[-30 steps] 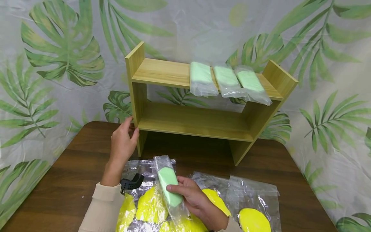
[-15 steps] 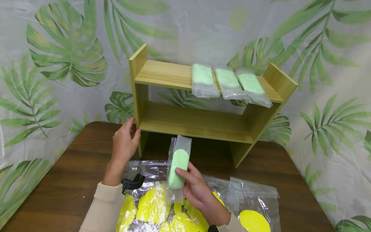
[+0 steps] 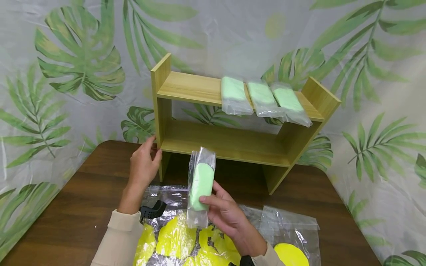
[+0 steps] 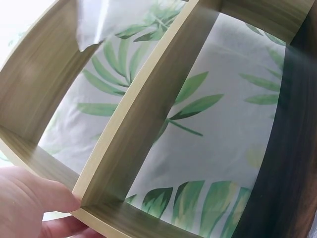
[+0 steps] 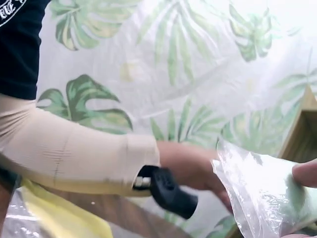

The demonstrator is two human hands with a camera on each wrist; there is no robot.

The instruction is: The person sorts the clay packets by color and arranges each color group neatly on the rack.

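Lower centre of the head view: right hand (image 3: 229,216) grips a bagged pale-green packet (image 3: 202,184), fingers clamped on it, thumb across its face. Compared with a second ago, the packet is higher in the frame and nearer upright — its top then tipped left, now slightly right. Left of centre, left hand (image 3: 143,164) stays at the shelf unit (image 3: 189,87), fingers bent about the side panel's edge. Three similar packets (image 3: 262,95) unchanged, upper right. Bagged yellow pieces (image 3: 176,236) on the table (image 3: 66,207), bottom.
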